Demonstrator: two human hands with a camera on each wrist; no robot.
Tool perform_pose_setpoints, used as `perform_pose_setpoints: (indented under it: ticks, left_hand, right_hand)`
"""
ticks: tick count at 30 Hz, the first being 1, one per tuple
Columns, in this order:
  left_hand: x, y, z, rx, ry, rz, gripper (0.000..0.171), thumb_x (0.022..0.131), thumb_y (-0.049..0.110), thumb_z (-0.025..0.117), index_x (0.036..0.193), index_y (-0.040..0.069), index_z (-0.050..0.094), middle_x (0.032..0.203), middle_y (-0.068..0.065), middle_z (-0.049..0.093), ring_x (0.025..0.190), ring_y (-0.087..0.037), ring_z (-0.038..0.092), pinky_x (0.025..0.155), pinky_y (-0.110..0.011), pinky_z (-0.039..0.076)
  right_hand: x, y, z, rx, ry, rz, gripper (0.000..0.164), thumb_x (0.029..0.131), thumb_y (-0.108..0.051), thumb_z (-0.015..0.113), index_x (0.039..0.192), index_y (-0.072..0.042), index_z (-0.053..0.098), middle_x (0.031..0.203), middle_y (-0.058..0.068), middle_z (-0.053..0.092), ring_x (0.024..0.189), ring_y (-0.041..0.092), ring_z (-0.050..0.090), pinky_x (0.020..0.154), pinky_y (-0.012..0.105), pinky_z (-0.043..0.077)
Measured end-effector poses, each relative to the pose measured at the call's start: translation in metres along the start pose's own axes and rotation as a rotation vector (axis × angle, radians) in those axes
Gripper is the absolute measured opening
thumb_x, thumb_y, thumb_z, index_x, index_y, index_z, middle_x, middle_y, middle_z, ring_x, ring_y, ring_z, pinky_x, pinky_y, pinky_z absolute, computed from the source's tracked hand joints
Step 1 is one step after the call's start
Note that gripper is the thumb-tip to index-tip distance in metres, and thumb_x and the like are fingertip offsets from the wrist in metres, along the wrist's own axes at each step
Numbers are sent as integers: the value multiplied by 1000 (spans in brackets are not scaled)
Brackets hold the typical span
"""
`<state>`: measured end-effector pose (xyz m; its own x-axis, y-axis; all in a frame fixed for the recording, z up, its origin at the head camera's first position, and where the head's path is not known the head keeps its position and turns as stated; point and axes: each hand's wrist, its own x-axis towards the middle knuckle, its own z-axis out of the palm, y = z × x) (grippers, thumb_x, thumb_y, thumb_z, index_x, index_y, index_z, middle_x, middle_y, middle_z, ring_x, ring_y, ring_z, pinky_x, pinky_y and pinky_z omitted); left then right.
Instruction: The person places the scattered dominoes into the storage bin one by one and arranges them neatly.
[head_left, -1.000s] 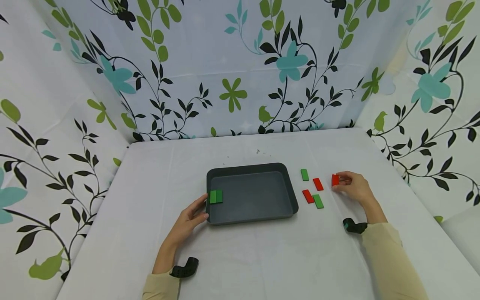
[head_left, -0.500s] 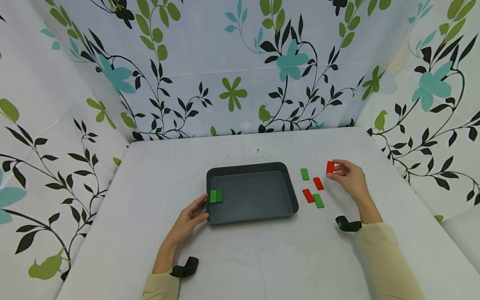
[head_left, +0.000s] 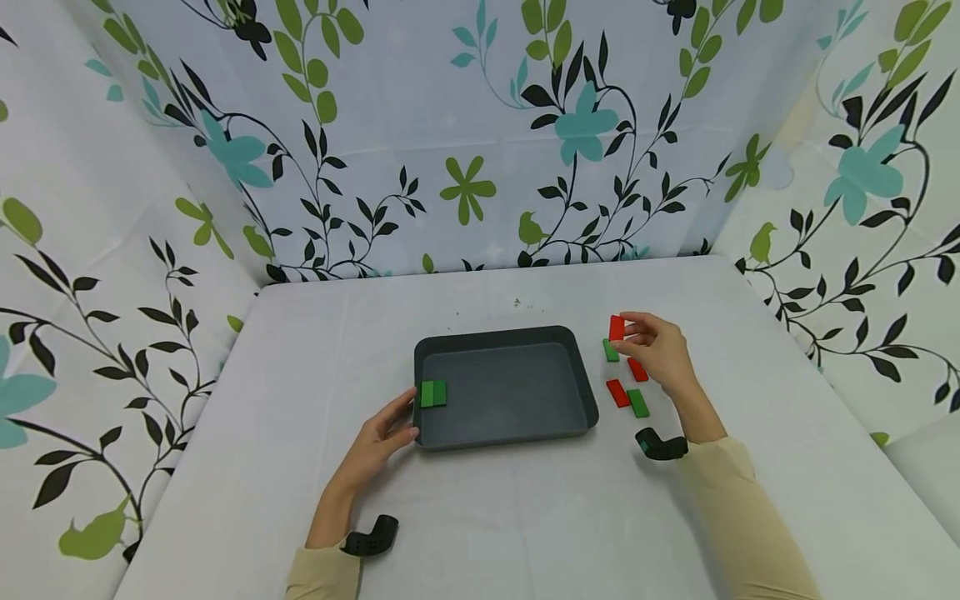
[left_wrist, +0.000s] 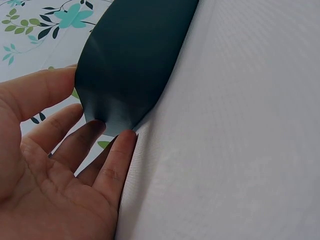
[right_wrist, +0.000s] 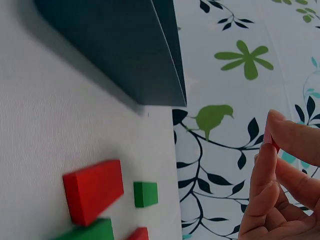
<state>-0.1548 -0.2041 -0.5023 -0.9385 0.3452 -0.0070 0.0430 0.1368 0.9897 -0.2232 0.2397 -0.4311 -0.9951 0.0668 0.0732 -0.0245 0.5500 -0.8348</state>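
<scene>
My right hand (head_left: 660,350) pinches a red rectangular block (head_left: 617,327) upright between thumb and fingertips, above the loose blocks right of the tray. In the right wrist view, only a sliver of this held block (right_wrist: 275,145) shows. My left hand (head_left: 372,446) touches the left end of a dark grey tray (head_left: 510,436). Its fingers lie relaxed against the tray's outer wall, as the left wrist view shows with the tray (left_wrist: 135,55) close up. Inside the tray at the left wall, two green blocks (head_left: 433,393) sit side by side.
On the white table (head_left: 510,517) right of the tray lie a far green block (head_left: 611,351), a red block (head_left: 637,370), another red block (head_left: 618,393) and a nearer green block (head_left: 638,403). A leaf-patterned curtain (head_left: 465,125) hangs behind the table.
My right hand has lifted the red block off the table at the right and carried it left, over the far green block. My left hand and the tray stay put.
</scene>
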Motion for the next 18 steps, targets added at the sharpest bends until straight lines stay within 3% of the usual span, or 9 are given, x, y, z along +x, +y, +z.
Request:
perform_pose_setpoints:
  ticks: [11, 18]
  left_hand:
    - [-1, -2, -1, 3, -7, 17, 66, 95, 9, 61, 153, 2, 29, 161, -19, 23, 148, -39, 21, 101, -8, 38]
    - [-1, -1, 0, 0, -6, 12, 66, 96, 10, 61, 153, 3, 29, 161, -18, 22, 149, -38, 21, 101, -7, 38]
  right_hand:
    - [0, -25, 49, 61, -88, -83, 51, 84, -14, 78, 131, -4, 60, 109, 20, 66, 90, 25, 65, 70, 15, 52]
    - [-5, -45, 90, 49, -154, -134, 49, 80, -11, 81, 126, -3, 63, 104, 17, 68, 86, 24, 64, 70, 23, 53]
